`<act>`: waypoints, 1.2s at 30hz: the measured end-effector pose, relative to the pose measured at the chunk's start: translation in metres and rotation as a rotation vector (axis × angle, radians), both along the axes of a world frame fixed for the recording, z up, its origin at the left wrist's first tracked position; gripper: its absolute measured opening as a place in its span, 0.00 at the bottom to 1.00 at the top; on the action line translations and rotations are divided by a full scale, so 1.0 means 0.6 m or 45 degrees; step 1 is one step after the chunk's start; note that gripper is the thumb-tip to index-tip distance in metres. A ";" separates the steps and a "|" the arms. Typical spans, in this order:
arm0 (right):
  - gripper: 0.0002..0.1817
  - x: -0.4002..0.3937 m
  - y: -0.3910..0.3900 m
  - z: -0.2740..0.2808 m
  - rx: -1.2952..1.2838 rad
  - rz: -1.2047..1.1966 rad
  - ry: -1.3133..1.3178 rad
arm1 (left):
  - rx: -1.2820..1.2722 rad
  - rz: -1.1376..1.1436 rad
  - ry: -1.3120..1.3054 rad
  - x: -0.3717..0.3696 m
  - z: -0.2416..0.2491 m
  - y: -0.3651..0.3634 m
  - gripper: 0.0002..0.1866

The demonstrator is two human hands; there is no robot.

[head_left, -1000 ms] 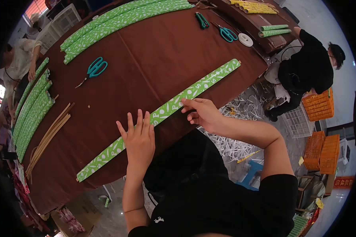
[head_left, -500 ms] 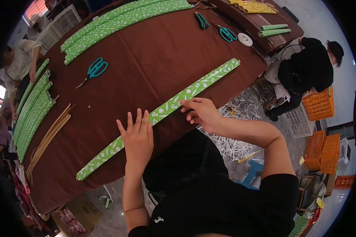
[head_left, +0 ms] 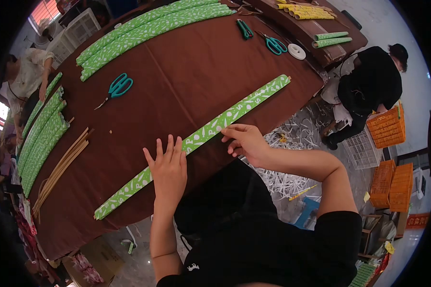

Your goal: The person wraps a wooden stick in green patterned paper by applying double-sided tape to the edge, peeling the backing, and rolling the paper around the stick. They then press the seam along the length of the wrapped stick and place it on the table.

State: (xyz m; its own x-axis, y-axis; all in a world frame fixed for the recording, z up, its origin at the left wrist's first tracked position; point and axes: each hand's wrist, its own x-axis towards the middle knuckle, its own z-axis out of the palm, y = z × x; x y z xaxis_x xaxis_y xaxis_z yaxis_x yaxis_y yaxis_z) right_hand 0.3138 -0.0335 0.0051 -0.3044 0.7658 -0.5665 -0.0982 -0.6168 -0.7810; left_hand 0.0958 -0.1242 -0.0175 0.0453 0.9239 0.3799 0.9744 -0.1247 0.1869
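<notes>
A long green strip with white print (head_left: 225, 116) lies slantwise on the brown cloth-covered table (head_left: 187, 71), near its front edge. My left hand (head_left: 169, 167) rests flat on the strip's middle, fingers spread. My right hand (head_left: 244, 140) touches the strip's near edge further right, fingers bent at the paper. Neither hand lifts the strip off the table.
Teal scissors (head_left: 117, 87) lie left of centre; more scissors (head_left: 274, 44) and a white tape roll (head_left: 297, 51) lie far right. Green rolls (head_left: 143, 26) lie at the far edge and left (head_left: 40, 138), beside wooden slats (head_left: 60, 167). One person (head_left: 373, 81) bends at right by orange crates (head_left: 387, 126); another (head_left: 26, 76) stands left.
Both hands have stayed on the strip, shifting only slightly along it. The person at right has bent further down.
</notes>
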 end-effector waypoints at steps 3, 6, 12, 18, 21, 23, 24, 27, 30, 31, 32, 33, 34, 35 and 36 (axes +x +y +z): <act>0.14 0.010 -0.002 0.002 -0.097 0.037 0.136 | -0.003 0.005 -0.002 0.000 0.001 0.001 0.20; 0.19 0.024 -0.007 0.012 -0.248 0.065 0.361 | -0.001 0.005 -0.005 -0.002 -0.001 0.002 0.20; 0.28 0.049 -0.023 0.013 -0.329 0.091 0.549 | 0.017 0.024 -0.022 -0.001 -0.002 0.004 0.19; 0.21 0.051 -0.020 0.022 1.291 0.579 -0.299 | 0.031 0.033 -0.067 -0.002 -0.003 0.008 0.19; 0.29 0.043 0.045 0.044 2.219 0.652 -0.876 | 0.045 0.030 -0.055 -0.003 -0.004 0.007 0.19; 0.31 0.040 0.077 0.044 2.302 0.884 -1.049 | 0.066 0.032 -0.046 -0.001 -0.004 0.006 0.19; 0.31 0.037 0.089 0.041 2.354 0.984 -1.140 | 0.082 0.039 -0.062 -0.002 -0.005 0.005 0.19; 0.30 0.028 0.104 0.021 2.319 1.115 -0.993 | 0.136 0.060 -0.031 -0.002 -0.012 0.006 0.20; 0.25 0.025 0.107 0.011 2.347 1.061 -0.968 | 0.189 0.065 -0.056 0.000 -0.021 0.008 0.19; 0.23 0.024 0.107 0.005 2.379 1.036 -0.958 | 0.119 0.083 0.027 -0.001 -0.021 0.006 0.20; 0.23 0.022 0.107 0.003 2.410 1.031 -0.937 | 0.122 0.091 0.013 0.000 -0.021 0.006 0.20; 0.24 0.022 0.107 0.003 2.437 1.024 -0.919 | 0.125 0.095 -0.002 0.001 -0.023 0.006 0.20; 0.24 0.024 0.110 0.001 2.441 1.041 -0.921 | 0.100 0.099 -0.005 0.000 -0.024 0.006 0.20; 0.24 0.024 0.112 -0.001 2.455 1.052 -0.885 | 0.096 0.130 0.005 0.000 -0.026 0.006 0.20; 0.24 0.024 0.113 -0.001 2.445 1.065 -0.915 | 0.099 0.115 -0.011 0.000 -0.027 0.006 0.20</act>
State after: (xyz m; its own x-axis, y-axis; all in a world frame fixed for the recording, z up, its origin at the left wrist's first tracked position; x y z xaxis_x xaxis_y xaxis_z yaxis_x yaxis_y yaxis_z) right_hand 0.3284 0.0343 0.0047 -0.9097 0.2187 0.3531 0.1983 0.9757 -0.0935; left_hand 0.0957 -0.1205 -0.0340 -0.0405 0.8916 0.4509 0.9807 -0.0509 0.1887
